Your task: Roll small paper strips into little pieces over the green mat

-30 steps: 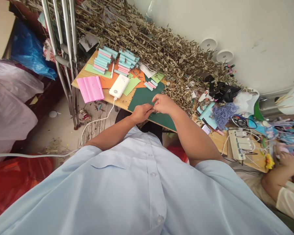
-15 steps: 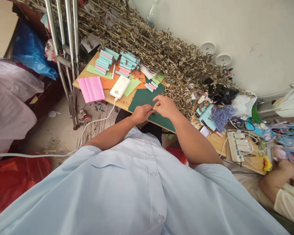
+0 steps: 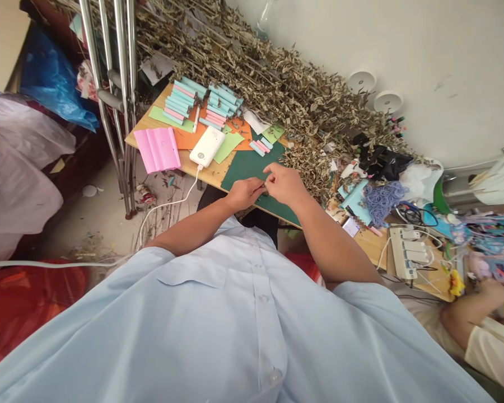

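My left hand [image 3: 244, 193] is closed at the front edge of the green mat [image 3: 246, 168], its fingers pointing right. Against its fingertips, my right hand [image 3: 282, 183] is curled with thumb and fingers pinched. Whatever lies between the fingers is too small and hidden to make out. Just beyond my hands, a few short blue and pink paper rolls [image 3: 262, 146] rest on the mat. A heap of dry crumbled leaves [image 3: 308, 168] lies beside my right hand.
Larger stacks of paper rolls [image 3: 180, 101], a white power bank [image 3: 207, 146] with its cable and pink paper [image 3: 157, 150] lie at left. Dried stalks [image 3: 252, 61] line the wall. Crutches [image 3: 124, 106] stand left. A power strip [image 3: 403, 252] and another person's arm [image 3: 466, 313] are at right.
My hands keep almost the same place and pose, with only slight finger movement. The view has shifted a little. At the far right, the other person's arm has moved slightly.
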Demonstrator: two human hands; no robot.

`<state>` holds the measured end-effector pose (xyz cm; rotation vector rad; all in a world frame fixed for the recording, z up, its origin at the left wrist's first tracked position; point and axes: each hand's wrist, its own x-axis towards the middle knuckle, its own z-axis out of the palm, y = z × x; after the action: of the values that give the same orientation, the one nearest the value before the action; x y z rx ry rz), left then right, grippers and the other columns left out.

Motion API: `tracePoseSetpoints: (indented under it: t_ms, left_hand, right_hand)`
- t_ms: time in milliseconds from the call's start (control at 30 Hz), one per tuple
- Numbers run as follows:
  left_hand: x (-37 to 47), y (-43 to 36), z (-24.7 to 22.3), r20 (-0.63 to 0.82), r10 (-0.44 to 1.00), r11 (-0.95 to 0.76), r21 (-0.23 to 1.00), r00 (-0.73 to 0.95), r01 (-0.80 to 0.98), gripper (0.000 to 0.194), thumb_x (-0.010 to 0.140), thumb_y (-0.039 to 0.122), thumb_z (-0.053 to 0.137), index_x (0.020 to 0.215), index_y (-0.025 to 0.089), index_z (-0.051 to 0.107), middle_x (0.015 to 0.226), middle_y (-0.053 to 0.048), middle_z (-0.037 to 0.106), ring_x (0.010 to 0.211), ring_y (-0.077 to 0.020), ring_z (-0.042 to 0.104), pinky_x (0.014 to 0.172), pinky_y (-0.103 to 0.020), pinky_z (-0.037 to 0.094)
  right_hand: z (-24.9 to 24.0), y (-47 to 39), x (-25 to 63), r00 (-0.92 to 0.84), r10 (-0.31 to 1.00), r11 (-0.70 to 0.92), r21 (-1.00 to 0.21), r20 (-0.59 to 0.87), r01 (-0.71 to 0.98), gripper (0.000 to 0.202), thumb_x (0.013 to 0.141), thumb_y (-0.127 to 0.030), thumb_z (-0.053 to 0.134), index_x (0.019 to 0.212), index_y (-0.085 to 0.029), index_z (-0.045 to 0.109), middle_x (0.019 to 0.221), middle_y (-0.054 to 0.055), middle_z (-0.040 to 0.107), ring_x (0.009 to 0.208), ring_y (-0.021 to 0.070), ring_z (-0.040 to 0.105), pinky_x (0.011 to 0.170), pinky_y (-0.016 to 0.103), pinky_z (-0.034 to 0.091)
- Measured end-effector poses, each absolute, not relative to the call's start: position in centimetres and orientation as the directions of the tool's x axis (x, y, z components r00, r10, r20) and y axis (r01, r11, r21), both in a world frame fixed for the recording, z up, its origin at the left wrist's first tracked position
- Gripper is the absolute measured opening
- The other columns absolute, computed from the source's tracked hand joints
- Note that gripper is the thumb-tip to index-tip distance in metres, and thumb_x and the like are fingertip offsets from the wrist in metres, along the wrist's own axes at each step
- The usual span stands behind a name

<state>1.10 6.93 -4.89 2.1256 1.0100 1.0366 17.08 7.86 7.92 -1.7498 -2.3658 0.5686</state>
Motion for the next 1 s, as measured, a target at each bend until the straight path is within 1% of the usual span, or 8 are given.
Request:
tracePoseSetpoints:
  t_ms: [100,167,267,433,533,633,833,1000]
  left_hand:
    - [1.0,6.8,-4.7,0.407,0.814,-0.562,0.732,0.414,0.385,0.034,0.107,0.042,0.048,0.094,0.020,0.069,0.094,-0.007,0.072,0.090,-0.0195,0.069,0.077,-0.029,0.049]
    - [1.0,6.8,-4.6,0.406,0.812,-0.565,0.726,0.419,0.391,0.034,0.108,0.043,0.047,0.094,0.020,0.068,0.094,-0.007,0.072,0.090,-0.0197,0.070,0.076,-0.029,0.049]
    - [0.9,6.8,-4.6,0.400,0.810,-0.568,0.717,0.429,0.405,0.034,0.108,0.041,0.045,0.094,0.019,0.068,0.095,-0.007,0.073,0.091,-0.0203,0.070,0.076,-0.029,0.048]
    - [1.0,6.9,-4.9,0.365,0.819,-0.550,0.718,0.442,0.427,0.029,0.106,0.034,0.045,0.097,0.019,0.068,0.098,-0.008,0.073,0.096,-0.0208,0.071,0.078,-0.030,0.050]
    - [1.1,6.9,-5.0,0.350,0.831,-0.532,0.725,0.432,0.437,0.028,0.105,0.032,0.045,0.099,0.019,0.069,0.099,-0.009,0.073,0.094,-0.0205,0.071,0.077,-0.030,0.050]
    - [1.1,6.8,-4.9,0.358,0.830,-0.535,0.729,0.428,0.427,0.028,0.106,0.033,0.044,0.102,0.019,0.069,0.101,-0.008,0.073,0.096,-0.0207,0.071,0.079,-0.030,0.051]
    - [0.7,6.7,-4.5,0.367,0.819,-0.547,0.733,0.442,0.405,0.035,0.108,0.040,0.042,0.102,0.019,0.068,0.102,-0.009,0.073,0.094,-0.0204,0.070,0.081,-0.030,0.052]
    - [0.8,6.6,-4.5,0.358,0.813,-0.547,0.740,0.459,0.392,0.039,0.109,0.045,0.040,0.107,0.020,0.069,0.104,-0.009,0.074,0.098,-0.0211,0.071,0.086,-0.030,0.053]
  right_hand:
    - [7.5,8.5,17.7,-0.264,0.945,0.143,-0.482,-0.195,0.865,0.040,0.080,-0.012,0.061,0.118,-0.020,0.067,0.080,0.001,0.076,0.072,0.0201,0.067,0.071,0.029,0.048]
    - [7.6,8.8,17.7,-0.254,0.938,0.118,-0.474,-0.234,0.872,0.040,0.079,-0.012,0.063,0.119,-0.020,0.066,0.080,0.000,0.075,0.070,0.0189,0.066,0.068,0.028,0.046]
    - [8.3,8.9,17.2,-0.302,0.921,0.192,-0.390,-0.246,0.901,0.042,0.080,-0.010,0.064,0.121,-0.020,0.063,0.085,0.003,0.076,0.077,0.0209,0.066,0.072,0.030,0.045]
    - [9.3,8.6,15.6,-0.351,0.890,0.303,-0.198,-0.290,0.932,0.048,0.080,-0.008,0.066,0.127,-0.019,0.059,0.098,0.012,0.076,0.089,0.0299,0.068,0.078,0.035,0.046]
    - [9.4,8.0,15.1,-0.362,0.897,0.345,-0.109,-0.254,0.932,0.047,0.083,-0.009,0.063,0.130,-0.017,0.058,0.099,0.015,0.077,0.091,0.0335,0.069,0.079,0.037,0.046]
    - [9.5,7.3,15.3,-0.379,0.903,0.369,-0.087,-0.201,0.925,0.043,0.088,-0.011,0.057,0.130,-0.018,0.060,0.098,0.014,0.078,0.090,0.0332,0.070,0.079,0.037,0.045]
    - [9.0,6.5,17.6,-0.522,0.838,0.501,-0.155,-0.160,0.852,0.038,0.093,-0.016,0.055,0.129,-0.022,0.062,0.107,0.008,0.079,0.095,0.0283,0.070,0.079,0.034,0.044]
    - [8.6,6.4,18.2,-0.595,0.790,0.598,-0.031,-0.146,0.801,0.028,0.099,-0.019,0.046,0.120,-0.018,0.065,0.100,0.013,0.075,0.093,0.0299,0.066,0.073,0.034,0.039]
